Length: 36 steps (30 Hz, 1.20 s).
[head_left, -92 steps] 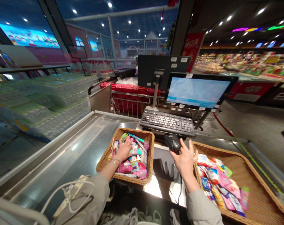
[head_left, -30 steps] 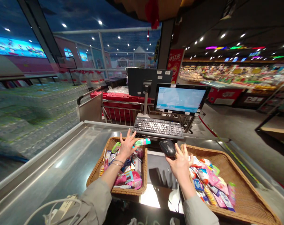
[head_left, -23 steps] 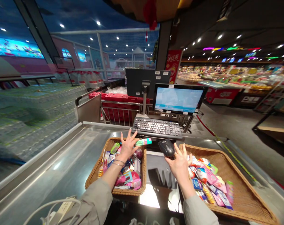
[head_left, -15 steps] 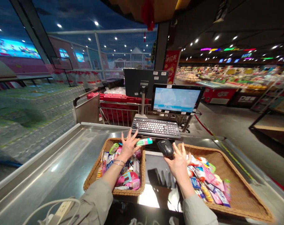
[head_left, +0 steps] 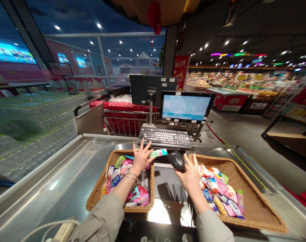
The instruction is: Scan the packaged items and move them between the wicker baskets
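My left hand (head_left: 141,159) is over the left wicker basket (head_left: 92,196), its upper fingers spread. It holds a small green, white and pink candy tube (head_left: 158,153) by one end, and the other end points right. My right hand (head_left: 192,173) grips a black handheld barcode scanner (head_left: 176,159), whose head is close to the tube's pink end. Mixed small sweets and toys (head_left: 140,195) fill the left basket, partly hidden by my left forearm. More packets and chocolate eggs (head_left: 219,190) lie in the left part of the right wicker basket (head_left: 259,201).
A black keyboard (head_left: 165,137) lies behind the baskets, below a lit monitor (head_left: 185,107). The steel counter (head_left: 72,161) has a raised rim. At the lower left a power strip (head_left: 64,232) with white cables sits near my sleeve. A metal cart (head_left: 125,121) stands beyond.
The candy tube in my left hand has come closer to the scanner head. My right hand keeps its grip on the scanner. The whole view has shifted slightly.
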Each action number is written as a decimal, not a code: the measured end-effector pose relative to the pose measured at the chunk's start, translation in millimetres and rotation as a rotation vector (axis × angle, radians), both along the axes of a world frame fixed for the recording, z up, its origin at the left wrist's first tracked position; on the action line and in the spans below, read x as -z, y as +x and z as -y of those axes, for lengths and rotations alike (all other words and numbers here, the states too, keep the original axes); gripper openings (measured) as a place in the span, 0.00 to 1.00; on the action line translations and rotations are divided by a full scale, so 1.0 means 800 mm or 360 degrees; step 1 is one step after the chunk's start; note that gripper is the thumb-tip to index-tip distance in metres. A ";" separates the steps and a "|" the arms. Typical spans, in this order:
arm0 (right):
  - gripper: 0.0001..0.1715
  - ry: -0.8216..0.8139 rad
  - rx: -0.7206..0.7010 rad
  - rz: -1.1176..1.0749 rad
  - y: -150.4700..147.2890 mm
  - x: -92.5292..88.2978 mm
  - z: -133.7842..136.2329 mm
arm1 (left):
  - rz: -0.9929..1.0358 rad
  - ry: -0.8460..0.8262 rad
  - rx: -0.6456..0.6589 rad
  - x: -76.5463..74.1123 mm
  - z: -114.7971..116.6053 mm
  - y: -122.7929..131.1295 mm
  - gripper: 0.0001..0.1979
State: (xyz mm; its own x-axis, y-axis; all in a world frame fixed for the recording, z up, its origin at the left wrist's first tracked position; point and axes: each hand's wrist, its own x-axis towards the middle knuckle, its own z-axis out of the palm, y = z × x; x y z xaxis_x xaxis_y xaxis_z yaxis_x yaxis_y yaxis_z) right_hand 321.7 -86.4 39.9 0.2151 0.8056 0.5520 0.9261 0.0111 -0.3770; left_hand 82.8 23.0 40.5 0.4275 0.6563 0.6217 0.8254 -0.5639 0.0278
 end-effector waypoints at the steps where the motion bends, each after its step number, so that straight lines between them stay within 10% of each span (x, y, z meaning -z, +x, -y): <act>1: 0.11 0.0001 -0.0002 0.0000 0.000 0.000 0.000 | 0.0000 0.0003 0.0009 0.000 -0.001 0.002 0.17; 36: 0.08 -0.0087 -0.0127 0.0000 0.002 -0.001 0.006 | 0.0032 0.0044 0.0073 0.007 -0.009 0.034 0.17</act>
State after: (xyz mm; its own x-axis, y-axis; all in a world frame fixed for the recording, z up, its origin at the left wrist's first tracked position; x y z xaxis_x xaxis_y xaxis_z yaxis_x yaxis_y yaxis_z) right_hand 323.2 -90.8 40.5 0.1491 0.8491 0.5067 0.9230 0.0643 -0.3794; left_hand 110.0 30.1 34.7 0.4438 0.6187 0.6483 0.7981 -0.6019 0.0281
